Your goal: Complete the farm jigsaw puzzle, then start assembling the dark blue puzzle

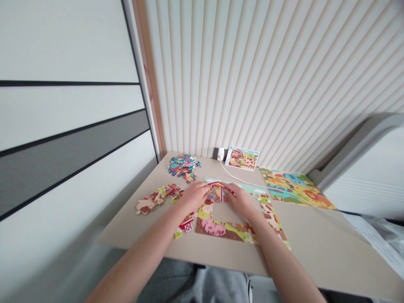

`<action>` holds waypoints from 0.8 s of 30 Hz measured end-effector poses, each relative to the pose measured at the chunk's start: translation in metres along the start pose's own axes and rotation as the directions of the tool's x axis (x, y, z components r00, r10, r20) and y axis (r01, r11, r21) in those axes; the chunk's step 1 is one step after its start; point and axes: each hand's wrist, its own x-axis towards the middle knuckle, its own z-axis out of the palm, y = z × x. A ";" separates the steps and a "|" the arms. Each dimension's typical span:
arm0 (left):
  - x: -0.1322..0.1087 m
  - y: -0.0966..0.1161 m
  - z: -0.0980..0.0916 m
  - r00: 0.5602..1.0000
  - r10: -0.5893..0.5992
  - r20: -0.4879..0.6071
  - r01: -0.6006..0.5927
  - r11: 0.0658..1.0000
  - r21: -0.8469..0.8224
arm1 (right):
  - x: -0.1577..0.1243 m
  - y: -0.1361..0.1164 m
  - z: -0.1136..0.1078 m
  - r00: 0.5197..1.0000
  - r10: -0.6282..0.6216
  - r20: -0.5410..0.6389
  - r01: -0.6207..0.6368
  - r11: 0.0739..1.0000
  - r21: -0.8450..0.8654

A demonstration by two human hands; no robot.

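Note:
A partly assembled farm jigsaw puzzle (233, 233) lies on the table, its border joined around a bare middle. At its upper left, a red barn puzzle piece (221, 194) sits between my two hands. My left hand (196, 194) is closed, fingertips pressed at the barn section's left side. From the right, my right hand (238, 198) has its fingers bent onto the barn piece's edge. Whether that piece is fully seated I cannot tell. Loose farm pieces (151, 203) are spread left of my left hand, and a red barn-door piece (187, 226) lies below it.
A pile of dark colourful puzzle pieces (183, 165) is at the back left. A farm picture card (242, 158) leans against the pleated wall beside a white plug (220, 154), whose cable crosses the table. An animal puzzle (298, 188) lies at right.

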 end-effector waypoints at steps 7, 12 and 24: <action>0.000 -0.001 -0.001 1.000 -0.023 -0.006 0.023 1.000 -0.001 | -0.012 -0.019 0.004 1.000 -0.006 0.007 0.008 0.969 -0.248; -0.001 -0.001 -0.001 1.000 -0.004 0.008 0.005 1.000 -0.016 | -0.023 -0.027 0.011 0.996 -0.034 0.083 0.060 0.943 -0.329; -0.001 -0.001 -0.002 0.999 0.038 0.027 -0.038 0.999 -0.014 | -0.017 -0.017 0.003 0.999 0.001 0.047 0.012 0.962 -0.274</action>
